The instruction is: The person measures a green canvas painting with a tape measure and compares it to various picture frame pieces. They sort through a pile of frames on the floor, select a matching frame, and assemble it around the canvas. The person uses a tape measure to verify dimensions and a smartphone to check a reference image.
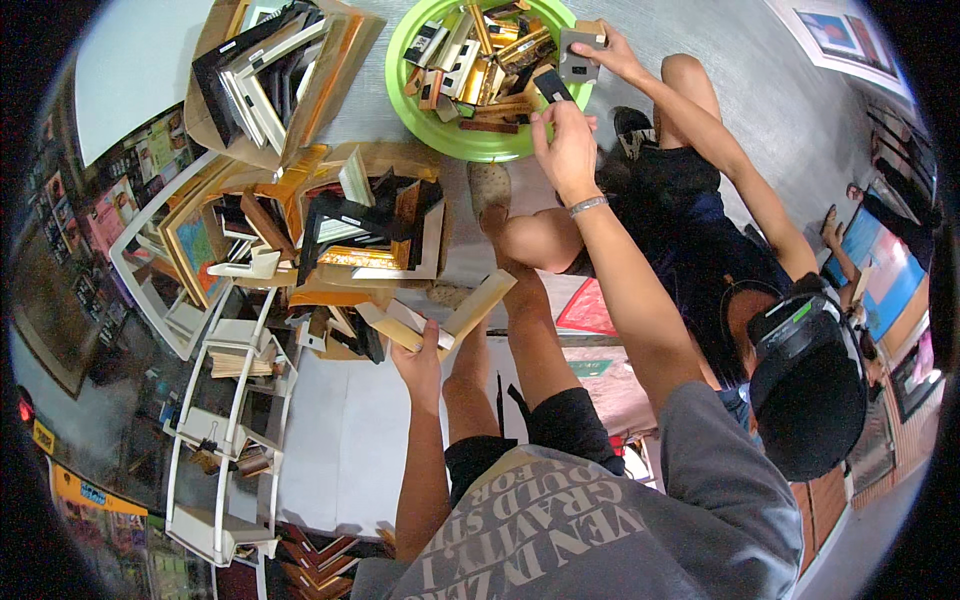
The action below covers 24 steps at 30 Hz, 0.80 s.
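Observation:
My left hand (418,372) is closed around an L-shaped cream picture-frame corner (480,308), held low in front of my legs. Out to the front, my right hand (570,150) pinches a small dark piece of frame moulding (552,85) at the rim of a lime-green basin (398,75). Short moulding pieces (485,75) in gold, white, black and brown fill the basin. Another person's hand (620,55) holds a grey moulding piece (580,62) over the basin's right edge, close beside my right hand.
Cardboard boxes of frame corners (265,85) stand left of the basin, with another box (375,225) nearer me. A white rack (232,440) rises at the left. The other person, in a black cap (808,385), crouches at my right.

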Motion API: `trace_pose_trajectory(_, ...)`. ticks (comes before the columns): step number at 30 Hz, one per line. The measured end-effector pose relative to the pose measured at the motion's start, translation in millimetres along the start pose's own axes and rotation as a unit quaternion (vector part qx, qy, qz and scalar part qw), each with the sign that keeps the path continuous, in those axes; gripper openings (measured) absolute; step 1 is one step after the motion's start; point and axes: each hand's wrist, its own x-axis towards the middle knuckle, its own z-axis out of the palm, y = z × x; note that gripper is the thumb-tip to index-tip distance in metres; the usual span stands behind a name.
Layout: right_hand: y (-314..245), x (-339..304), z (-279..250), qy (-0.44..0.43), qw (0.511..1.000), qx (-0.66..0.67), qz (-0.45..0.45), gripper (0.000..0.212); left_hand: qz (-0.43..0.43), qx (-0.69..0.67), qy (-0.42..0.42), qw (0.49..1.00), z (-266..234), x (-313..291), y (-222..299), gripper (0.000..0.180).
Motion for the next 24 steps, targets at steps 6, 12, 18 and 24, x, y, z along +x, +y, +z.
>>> trace_pose_trajectory(6, 33.4, 4.2, 73.6, -0.157, 0.971, -0.168, -0.055, 0.02, -0.008, 0.006, 0.022, 1.0, 22.2, 2.6, -0.2, 0.02)
trace_pose_trajectory(12, 133.1, 71.2, 157.3, -0.279, 0.933, -0.143, 0.174, 0.045, -0.094, 0.05, 0.03, 0.994, 18.4, 8.8, -10.4, 0.025)
trace_pose_trajectory(18, 176.3, 104.3, 178.6, -0.255, 0.93, -0.248, 0.095, 0.077, -0.061, -0.015, 0.062, 0.996, 20.6, 24.2, -39.5, 0.029)
trace_pose_trajectory(24, 203.5, 111.3, 173.4, -0.172, 0.931, -0.319, -0.036, 0.045, -0.047, -0.017, 0.039, 0.998, 30.1, 37.9, -47.7, 0.027)
